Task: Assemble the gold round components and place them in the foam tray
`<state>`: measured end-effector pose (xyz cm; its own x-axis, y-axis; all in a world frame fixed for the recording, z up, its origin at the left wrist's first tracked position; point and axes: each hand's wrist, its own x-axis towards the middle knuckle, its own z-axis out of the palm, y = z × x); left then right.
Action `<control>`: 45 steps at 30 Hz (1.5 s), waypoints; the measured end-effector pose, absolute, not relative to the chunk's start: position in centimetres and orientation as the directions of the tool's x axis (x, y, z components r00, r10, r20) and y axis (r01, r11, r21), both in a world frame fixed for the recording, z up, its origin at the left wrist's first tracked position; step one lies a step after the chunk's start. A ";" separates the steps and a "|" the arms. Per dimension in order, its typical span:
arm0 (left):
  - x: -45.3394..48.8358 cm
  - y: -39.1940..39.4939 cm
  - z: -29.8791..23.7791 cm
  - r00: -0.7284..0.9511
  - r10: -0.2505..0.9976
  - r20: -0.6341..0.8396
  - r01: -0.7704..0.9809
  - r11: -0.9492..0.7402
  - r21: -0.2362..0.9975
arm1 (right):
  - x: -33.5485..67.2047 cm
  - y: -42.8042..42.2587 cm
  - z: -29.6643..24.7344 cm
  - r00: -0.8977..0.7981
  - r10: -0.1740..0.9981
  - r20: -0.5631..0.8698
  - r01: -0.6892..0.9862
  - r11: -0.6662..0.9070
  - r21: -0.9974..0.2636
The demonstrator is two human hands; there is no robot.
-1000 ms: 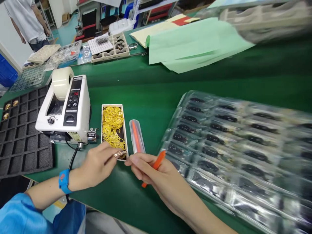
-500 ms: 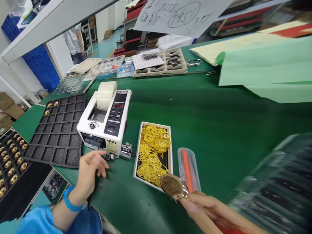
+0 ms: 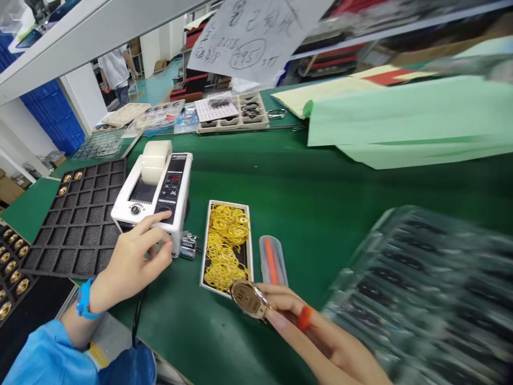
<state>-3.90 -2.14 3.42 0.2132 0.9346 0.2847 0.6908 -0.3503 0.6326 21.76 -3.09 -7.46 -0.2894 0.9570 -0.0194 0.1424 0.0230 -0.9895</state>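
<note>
My left hand [image 3: 138,254], with a blue band on the wrist, holds nothing. Its fingers are apart, and the outstretched index finger touches the front panel near the button of a white tape dispenser [image 3: 132,198]. A roll of clear tape [image 3: 156,160] sits in the machine's top. Between thumb and fingers, my right hand [image 3: 308,326] grips a gold-coloured watch case [image 3: 248,297], engraved back facing up. An orange band is around one finger. The watch case is above the near end of a white box [image 3: 250,251] of yellow rings [image 3: 228,230].
A metal tally counter [image 3: 188,246] stands beside the dispenser. Left are a black compartment tray [image 3: 94,214] and another tray of gold-coloured watch parts [image 3: 14,275]. A clear case [image 3: 280,262] holds an orange tool. Clear plastic trays [image 3: 401,299] lie right; green sheets [image 3: 385,117] lie behind.
My left hand has moved up from beside the dispenser's front onto its panel, index finger extended. The view has swung right, showing more of the clear trays. My right hand still holds the watch case.
</note>
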 end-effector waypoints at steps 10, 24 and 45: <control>0.5 -1.0 1.4 0.548 0.834 -0.061 0.386 -0.187 0.903 | 21.0 -3.2 -5.1 -0.345 0.920 -0.186 -0.087 -0.228 -0.970; 1.0 -0.6 -0.1 0.563 0.807 -0.176 0.411 -0.090 0.907 | 21.1 -3.4 -5.0 -0.420 0.888 -0.186 -0.135 -0.264 -0.955; 1.7 -1.0 -0.4 0.500 0.857 -0.122 0.481 -0.158 0.862 | 20.9 -3.7 -4.9 -0.401 0.900 -0.171 -0.017 -0.194 -0.981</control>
<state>1.69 -0.96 -0.38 0.5002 0.8573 -0.1216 0.4810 -0.1584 0.8623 20.86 -3.71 -4.90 -0.4012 0.8999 -0.1708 -0.0175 -0.1940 -0.9809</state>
